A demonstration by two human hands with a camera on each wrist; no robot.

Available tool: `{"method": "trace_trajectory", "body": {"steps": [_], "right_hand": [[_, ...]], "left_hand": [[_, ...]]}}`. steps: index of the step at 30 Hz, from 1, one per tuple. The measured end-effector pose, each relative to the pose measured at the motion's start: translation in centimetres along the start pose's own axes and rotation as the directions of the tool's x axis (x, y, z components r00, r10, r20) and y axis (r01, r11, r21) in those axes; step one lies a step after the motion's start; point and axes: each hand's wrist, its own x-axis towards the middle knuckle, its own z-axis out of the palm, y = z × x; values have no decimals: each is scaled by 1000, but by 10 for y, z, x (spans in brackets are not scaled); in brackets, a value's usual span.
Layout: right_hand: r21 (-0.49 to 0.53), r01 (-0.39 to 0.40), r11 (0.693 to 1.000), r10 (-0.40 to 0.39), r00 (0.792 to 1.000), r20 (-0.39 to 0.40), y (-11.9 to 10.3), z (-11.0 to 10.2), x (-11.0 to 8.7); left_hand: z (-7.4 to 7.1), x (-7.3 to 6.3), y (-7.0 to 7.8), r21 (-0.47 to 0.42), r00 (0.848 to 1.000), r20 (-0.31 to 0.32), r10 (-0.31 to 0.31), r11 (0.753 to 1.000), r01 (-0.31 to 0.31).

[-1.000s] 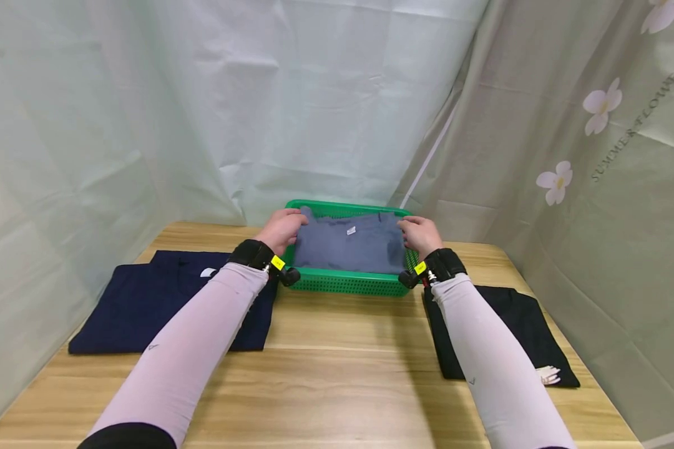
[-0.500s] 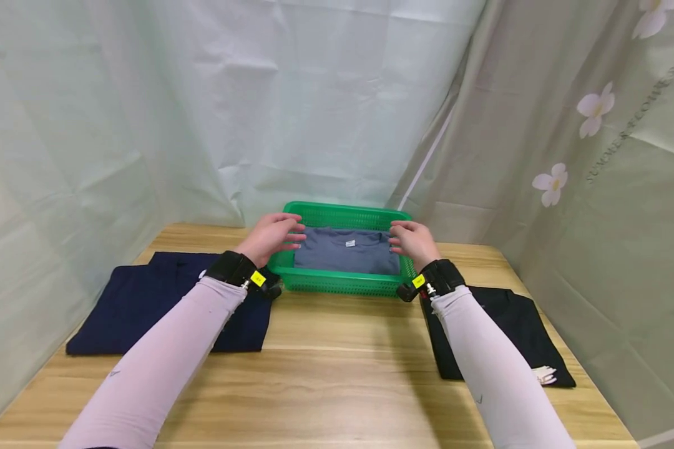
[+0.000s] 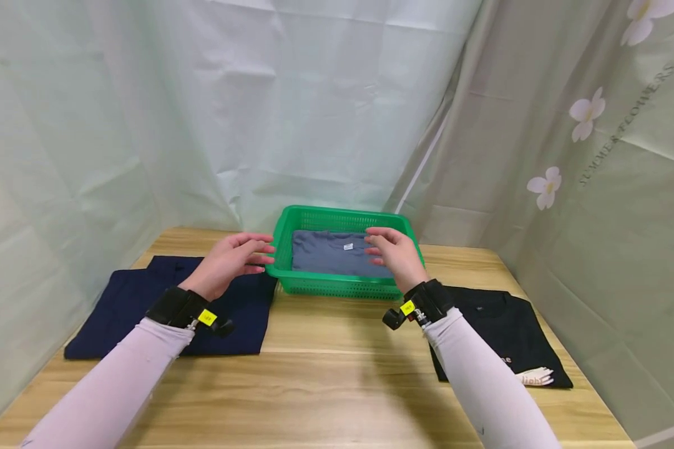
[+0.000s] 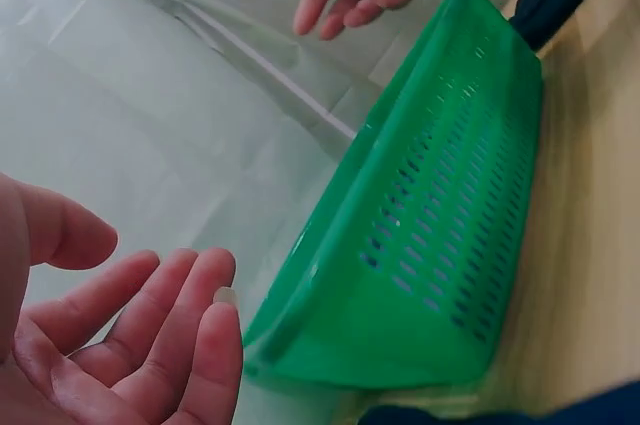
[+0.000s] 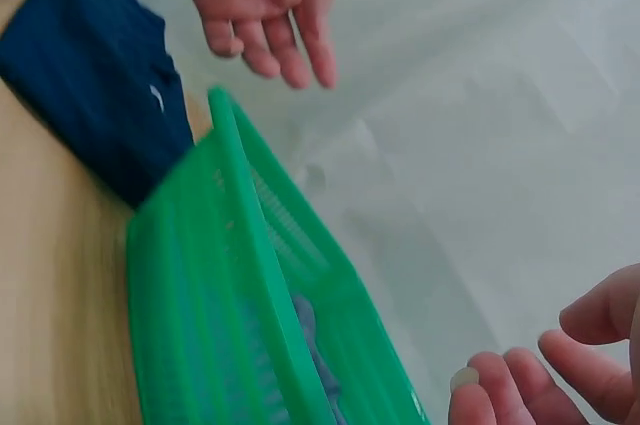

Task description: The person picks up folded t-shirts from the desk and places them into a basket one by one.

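Observation:
A folded grey-blue T-shirt (image 3: 328, 252) with a small white neck label lies flat inside a green perforated plastic basket (image 3: 342, 287). My left hand (image 3: 227, 262) hovers at the basket's left side, above the folded navy garment, fingers loosely extended and holding nothing. Over the basket's right part is my right hand (image 3: 395, 252), its fingers relaxed and nothing in them; it covers part of the shirt's right end. In the left wrist view, the left-hand fingers (image 4: 205, 345) are apart from the basket wall (image 4: 440, 205). The right wrist view also shows a gap between both hands and the basket rim.
A folded navy garment (image 3: 129, 312) lies on the wooden table (image 3: 320, 386) at the left. At the right is a folded black T-shirt (image 3: 517, 337) with a pale print, partly behind the right forearm. A pale curtain (image 3: 326, 112) hangs behind the table and along both sides.
Both hands have let go of the grey-blue T-shirt, which now lies lower in the basket. My left hand has drawn back to the left; my right hand has shifted slightly left and nearer.

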Motion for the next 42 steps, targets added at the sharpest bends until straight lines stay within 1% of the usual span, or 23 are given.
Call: {"method": "trace_trajectory", "body": {"steps": [5, 10, 15, 19, 24, 28, 30, 34, 38, 40, 42], "right_hand": [[17, 27, 999, -28, 998, 52, -4, 13, -15], [19, 46, 999, -47, 993, 106, -3, 26, -30], [19, 72, 997, -74, 983, 169, 5, 39, -45], [10, 87, 996, -87, 969, 231, 10, 49, -57], [13, 102, 995, -101, 947, 305, 13, 62, -70], [30, 106, 994, -110, 934, 340, 16, 73, -77], [26, 94, 995, -97, 929, 356, 20, 79, -79], [-13, 87, 996, -76, 922, 380, 30, 94, -78], [-55, 63, 997, -37, 920, 390, 42, 108, -76], [-68, 51, 996, -20, 920, 391, 47, 115, -75], [-81, 35, 996, -2, 925, 381, 52, 123, -72]], "left_hand": [[-12, -21, -9, 6, 1000, -17, -7, 1000, 7], [-18, -39, -19, 23, 1000, -27, -17, 1000, 17], [-24, -58, -30, 65, 999, -36, -14, 998, 16], [-32, -73, -41, 102, 999, -45, -12, 995, 16], [-47, -89, -57, 142, 996, -78, -32, 989, 43], [-65, -101, -70, 174, 993, -107, -45, 983, 64], [-74, -106, -76, 192, 992, -121, -42, 979, 65], [-92, -114, -84, 248, 984, -178, -27, 966, 71], [-109, -120, -90, 314, 965, -263, 3, 946, 82], [-119, -122, -94, 355, 955, -297, 12, 930, 99], [-128, -125, -97, 405, 947, -322, -3, 904, 140]]}}
